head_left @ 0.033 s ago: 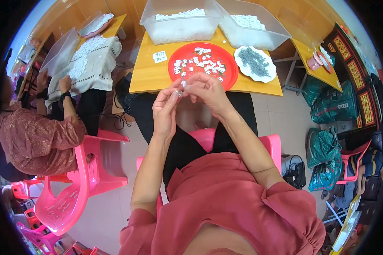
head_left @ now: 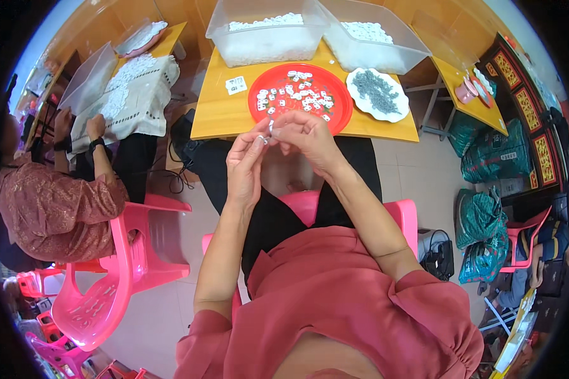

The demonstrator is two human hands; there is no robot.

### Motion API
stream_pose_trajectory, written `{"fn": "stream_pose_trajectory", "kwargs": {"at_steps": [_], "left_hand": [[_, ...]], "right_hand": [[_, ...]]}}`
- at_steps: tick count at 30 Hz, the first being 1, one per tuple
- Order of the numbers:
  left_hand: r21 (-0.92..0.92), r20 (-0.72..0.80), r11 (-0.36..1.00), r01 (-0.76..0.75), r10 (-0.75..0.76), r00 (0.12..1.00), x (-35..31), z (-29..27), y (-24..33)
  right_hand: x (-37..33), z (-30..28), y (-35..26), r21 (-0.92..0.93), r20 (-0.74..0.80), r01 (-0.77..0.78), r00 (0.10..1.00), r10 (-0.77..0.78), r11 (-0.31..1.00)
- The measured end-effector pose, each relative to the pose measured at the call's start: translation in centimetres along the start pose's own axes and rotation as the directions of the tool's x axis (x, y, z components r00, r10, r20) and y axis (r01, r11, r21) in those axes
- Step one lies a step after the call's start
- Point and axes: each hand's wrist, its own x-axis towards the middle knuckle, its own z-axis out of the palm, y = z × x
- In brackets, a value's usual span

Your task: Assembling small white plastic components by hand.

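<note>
My left hand (head_left: 244,165) is closed in a pinch on a small white plastic piece (head_left: 263,140) in front of the table's near edge. Close beside it, the fingertips of my right hand (head_left: 305,140) pinch another small white piece (head_left: 271,125), seen nearly edge-on. Whether the two pieces touch is too small to tell. Just beyond my hands lies a round red tray (head_left: 341,104) scattered with several white pieces (head_left: 294,95) that have dark holes. To its right, a white scalloped plate (head_left: 395,115) bears a heap of small grey parts (head_left: 374,91).
Two clear plastic bins (head_left: 269,44) (head_left: 373,54) of white pieces stand at the yellow table's (head_left: 218,114) back. A white card (head_left: 236,85) lies left of the tray. Another person (head_left: 57,196) sits at a cloth-covered table on the left. Green sacks (head_left: 480,218) stand right.
The white piece in my right fingertips has turned from a flatter view to nearly edge-on. Both hands stay in almost the same place.
</note>
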Motion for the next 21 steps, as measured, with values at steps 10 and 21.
{"fn": "stream_pose_trajectory", "kwargs": {"at_steps": [10,21], "left_hand": [[-0.126,0.070,0.986,0.107,-0.098,0.993,-0.8,0.1,0.2],[0.037,-0.087,0.999,0.025,-0.022,0.996,-1.1,0.8,1.5]], "right_hand": [[-1.4,0.7,-1.6,-0.051,0.022,-0.021,1.000,0.022,0.998],[-2.1,1.0,-1.6,-0.088,0.029,0.119,0.993,-0.117,0.989]]}}
